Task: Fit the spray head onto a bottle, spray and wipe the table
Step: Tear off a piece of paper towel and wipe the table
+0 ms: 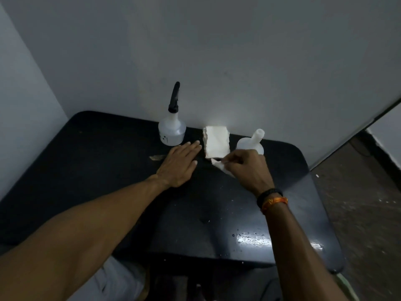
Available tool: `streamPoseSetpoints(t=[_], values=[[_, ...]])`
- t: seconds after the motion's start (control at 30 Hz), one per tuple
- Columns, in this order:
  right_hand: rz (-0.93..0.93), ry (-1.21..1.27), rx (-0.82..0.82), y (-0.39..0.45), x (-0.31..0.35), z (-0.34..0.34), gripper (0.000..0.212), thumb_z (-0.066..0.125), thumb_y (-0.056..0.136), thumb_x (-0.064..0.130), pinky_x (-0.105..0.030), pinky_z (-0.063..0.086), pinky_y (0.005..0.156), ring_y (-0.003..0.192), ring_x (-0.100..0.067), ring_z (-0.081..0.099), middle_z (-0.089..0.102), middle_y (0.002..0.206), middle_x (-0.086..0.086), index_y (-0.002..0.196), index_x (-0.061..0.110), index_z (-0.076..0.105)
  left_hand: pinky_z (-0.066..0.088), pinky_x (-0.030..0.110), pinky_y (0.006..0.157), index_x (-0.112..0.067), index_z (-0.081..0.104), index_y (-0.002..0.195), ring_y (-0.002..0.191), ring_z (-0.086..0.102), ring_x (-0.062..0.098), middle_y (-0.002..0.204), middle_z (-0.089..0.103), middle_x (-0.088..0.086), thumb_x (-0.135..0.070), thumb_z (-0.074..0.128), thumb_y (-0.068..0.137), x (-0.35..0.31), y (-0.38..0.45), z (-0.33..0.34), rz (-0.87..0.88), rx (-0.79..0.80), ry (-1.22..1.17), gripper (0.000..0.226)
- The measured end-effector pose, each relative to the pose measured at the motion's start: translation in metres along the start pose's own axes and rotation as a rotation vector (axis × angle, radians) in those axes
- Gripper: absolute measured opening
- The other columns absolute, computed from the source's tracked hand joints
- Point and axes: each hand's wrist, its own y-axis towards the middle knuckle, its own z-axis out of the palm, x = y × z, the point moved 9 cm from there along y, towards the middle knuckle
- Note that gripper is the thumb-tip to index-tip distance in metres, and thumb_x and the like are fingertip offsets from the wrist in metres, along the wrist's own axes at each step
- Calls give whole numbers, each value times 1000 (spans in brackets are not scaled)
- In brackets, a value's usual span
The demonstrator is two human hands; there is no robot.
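Note:
A clear bottle [172,131] with a black spray head [174,98] fitted on it stands at the back of the black table [97,170]. Right of it lies a stack of white tissue [216,141]. A second clear bottle [250,144] with an open neck stands further right, partly behind my right hand. My left hand [181,162] lies flat on the table, fingers apart, just left of the tissue stack. My right hand [249,168] pinches a crumpled piece of white tissue [219,165] at the stack's near edge.
Water droplets and a wet shine [253,238] sit on the table's near right part. A small scrap [157,157] lies left of my left hand. The wall rises directly behind the table. The floor [358,203] shows to the right.

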Motion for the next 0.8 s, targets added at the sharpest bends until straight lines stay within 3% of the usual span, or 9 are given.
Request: streamPoseSetpoints(t=[0.07, 0.2, 0.33, 0.43, 0.67, 0.8], values=[[30, 61, 109, -6, -3, 12, 13, 64, 89, 13, -13, 40, 70, 79, -1, 53, 59, 83, 18, 93, 17, 76, 14, 41, 122, -23, 19, 157, 151, 15, 17, 165, 14, -4, -41, 28, 99, 9, -16, -13, -19, 5, 12, 61], [67, 94, 232, -11, -8, 28, 15, 62, 91, 11, -30, 53, 84, 85, -5, 58, 61, 88, 17, 89, 22, 72, 13, 40, 123, -23, 19, 156, 152, 15, 18, 165, 14, -3, -43, 30, 101, 37, -56, -21, -44, 50, 123, 60], [7, -81, 142, -6, -7, 37, 15, 63, 91, 13, -28, 50, 89, 100, -14, 65, 73, 104, 2, 98, 14, 76, 10, 42, 123, -23, 14, 157, 152, 10, 19, 166, 7, -2, -45, 29, 101, 65, -90, -14, -138, 120, 188, 62], [-4, -137, 128, 0, -6, 49, 17, 63, 91, 14, -40, 53, 92, 101, -21, 67, 75, 106, -4, 100, 16, 77, 10, 43, 123, -23, 14, 157, 152, 9, 21, 166, 6, 1, -46, 27, 102, 71, -100, -9, -172, 155, 216, 62], [-75, -240, 137, 14, -9, 78, 20, 61, 92, 15, -41, 52, 91, 105, -26, 65, 72, 112, -6, 107, 17, 75, -7, 43, 123, -24, 2, 158, 153, -5, 22, 167, -2, 0, -50, 13, 103, 73, -112, 13, -175, 218, 252, 62], [-141, -350, 62, 13, -8, 83, 37, 61, 93, 17, -43, 54, 90, 110, -30, 63, 64, 124, -9, 130, 18, 60, -2, 43, 124, -26, 4, 158, 153, -1, 21, 166, 2, -2, -52, 7, 101, 72, -117, 10, -165, 147, 314, 63]])
